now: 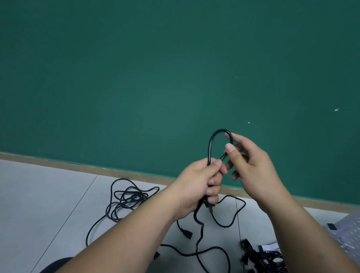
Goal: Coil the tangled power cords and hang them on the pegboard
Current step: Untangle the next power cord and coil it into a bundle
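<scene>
Cord (210, 147) loops upward between the hands, left hand (201, 187) fingers clamped round the gathered strands, right hand (251, 162) fingers pinching the loop's top, tail trailing on the floor (43, 190); to coil well, match each loop's size and feed slack without twist.

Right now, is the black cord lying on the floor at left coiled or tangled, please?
Tangled: the black cord lies in loose, irregular, crossing loops on the floor tiles.
</scene>
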Tool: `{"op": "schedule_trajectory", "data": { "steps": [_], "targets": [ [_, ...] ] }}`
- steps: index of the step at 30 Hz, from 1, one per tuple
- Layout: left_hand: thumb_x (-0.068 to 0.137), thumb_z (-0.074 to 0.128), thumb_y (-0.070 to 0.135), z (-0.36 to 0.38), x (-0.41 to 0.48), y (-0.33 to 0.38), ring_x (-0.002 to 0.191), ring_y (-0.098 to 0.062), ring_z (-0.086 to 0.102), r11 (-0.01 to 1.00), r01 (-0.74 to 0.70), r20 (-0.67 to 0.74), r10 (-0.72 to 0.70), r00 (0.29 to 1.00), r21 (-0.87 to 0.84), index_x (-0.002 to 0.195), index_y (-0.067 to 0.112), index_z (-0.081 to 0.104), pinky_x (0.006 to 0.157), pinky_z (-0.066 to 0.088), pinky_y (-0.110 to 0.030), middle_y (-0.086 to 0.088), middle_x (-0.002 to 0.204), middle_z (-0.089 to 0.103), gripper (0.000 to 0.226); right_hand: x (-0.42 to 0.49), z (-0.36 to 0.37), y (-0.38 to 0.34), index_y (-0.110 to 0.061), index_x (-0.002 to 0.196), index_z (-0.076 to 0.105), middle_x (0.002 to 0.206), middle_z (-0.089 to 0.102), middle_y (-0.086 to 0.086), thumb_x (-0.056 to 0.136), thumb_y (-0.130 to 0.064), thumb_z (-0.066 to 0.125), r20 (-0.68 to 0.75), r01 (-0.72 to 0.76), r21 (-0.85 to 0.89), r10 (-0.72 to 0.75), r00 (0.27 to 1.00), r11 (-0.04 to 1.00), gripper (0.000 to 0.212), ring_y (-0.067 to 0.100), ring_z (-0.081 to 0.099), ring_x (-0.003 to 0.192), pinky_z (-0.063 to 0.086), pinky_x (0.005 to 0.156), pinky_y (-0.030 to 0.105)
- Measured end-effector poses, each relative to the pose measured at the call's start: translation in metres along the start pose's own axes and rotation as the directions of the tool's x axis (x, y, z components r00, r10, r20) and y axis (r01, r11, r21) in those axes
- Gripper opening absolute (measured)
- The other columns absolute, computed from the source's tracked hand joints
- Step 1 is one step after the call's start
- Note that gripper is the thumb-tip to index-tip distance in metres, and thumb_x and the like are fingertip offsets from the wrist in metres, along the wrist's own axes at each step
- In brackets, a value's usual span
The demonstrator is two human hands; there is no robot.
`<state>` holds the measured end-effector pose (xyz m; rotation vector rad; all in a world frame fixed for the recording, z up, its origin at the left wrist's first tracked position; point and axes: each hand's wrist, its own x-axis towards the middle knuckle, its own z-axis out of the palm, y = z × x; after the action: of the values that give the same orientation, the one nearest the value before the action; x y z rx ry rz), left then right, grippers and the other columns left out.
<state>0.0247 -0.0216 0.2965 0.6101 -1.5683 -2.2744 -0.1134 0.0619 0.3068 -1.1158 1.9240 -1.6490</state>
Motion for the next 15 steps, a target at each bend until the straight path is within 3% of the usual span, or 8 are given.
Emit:
{"op": "schedule_trajectory", "data": {
  "steps": [2, 4, 6, 10, 13, 15],
  "targets": [
    [0.114, 0.044, 0.026, -0.002, 0.003, 0.007, 0.053, -0.014, 0.024, 0.991, -0.035, -0.072, 0.026, 0.997, -0.127, 0.092, 0.017, 0.051, 0.052, 0.031, -0.027, 0.002, 0.065, 0.028, 0.025, -0.004, 0.004, 0.004, -0.024, 0.135, 0.064, 0.114, 0.073, 0.003, 0.109, -0.040, 0.051, 0.098, -0.120, 0.025, 0.117, 0.988, 0.992, 0.033, 0.014, 0.073, 0.085, 0.060, 0.067, 0.031],
    [0.115, 0.042, 0.024, -0.008, 0.007, 0.012, 0.054, -0.015, 0.029, 0.973, -0.090, -0.144, 0.060, 0.988, -0.215, 0.093, 0.017, 0.048, 0.053, 0.037, -0.029, 0.001, 0.066, 0.031, 0.023, -0.009, 0.010, 0.008, -0.023, 0.127, 0.070, 0.114, 0.078, 0.002, 0.109, -0.051, 0.041, 0.242, -0.247, 0.042, 0.230, 0.943, 0.968, 0.044, 0.016, 0.075, 0.092, 0.064, 0.081, 0.039],
    [0.116, 0.040, 0.024, -0.014, 0.009, 0.015, 0.054, -0.015, 0.037, 0.960, -0.141, -0.219, 0.087, 0.972, -0.244, 0.099, 0.015, 0.047, 0.054, 0.045, -0.030, 0.002, 0.067, 0.038, 0.020, -0.017, 0.019, 0.010, -0.021, 0.120, 0.075, 0.107, 0.080, -0.004, 0.107, -0.060, 0.036, 0.348, -0.342, 0.044, 0.306, 0.886, 0.939, 0.057, 0.015, 0.077, 0.094, 0.063, 0.092, 0.044],
    [0.116, 0.039, 0.023, -0.025, 0.013, 0.023, 0.051, -0.012, 0.039, 0.946, -0.247, -0.381, 0.154, 0.912, -0.208, 0.108, 0.014, 0.050, 0.051, 0.048, -0.025, 0.003, 0.063, 0.042, 0.017, -0.031, 0.037, 0.011, -0.014, 0.127, 0.071, 0.104, 0.082, 0.010, 0.106, -0.065, 0.027, 0.512, -0.431, 0.029, 0.357, 0.781, 0.902, 0.070, 0.024, 0.078, 0.105, 0.056, 0.106, 0.048],
    [0.116, 0.039, 0.024, -0.037, 0.016, 0.029, 0.049, -0.012, 0.026, 0.940, -0.311, -0.465, 0.215, 0.859, -0.141, 0.110, 0.013, 0.051, 0.047, 0.037, -0.025, 0.003, 0.063, 0.034, 0.017, -0.033, 0.038, 0.008, -0.010, 0.117, 0.077, 0.089, 0.074, 0.012, 0.107, -0.062, 0.029, 0.555, -0.398, 0.033, 0.315, 0.770, 0.917, 0.071, 0.028, 0.077, 0.089, 0.054, 0.101, 0.044],
    [0.116, 0.038, 0.024, -0.046, 0.018, 0.034, 0.049, -0.012, 0.025, 0.932, -0.341, -0.524, 0.232, 0.820, -0.121, 0.108, 0.014, 0.052, 0.048, 0.034, -0.026, 0.004, 0.063, 0.031, 0.019, -0.031, 0.032, 0.004, -0.014, 0.107, 0.079, 0.079, 0.060, 0.006, 0.108, -0.055, 0.041, 0.552, -0.308, 0.006, 0.254, 0.795, 0.951, 0.056, 0.022, 0.063, 0.076, 0.053, 0.089, 0.040]
  ]
}}
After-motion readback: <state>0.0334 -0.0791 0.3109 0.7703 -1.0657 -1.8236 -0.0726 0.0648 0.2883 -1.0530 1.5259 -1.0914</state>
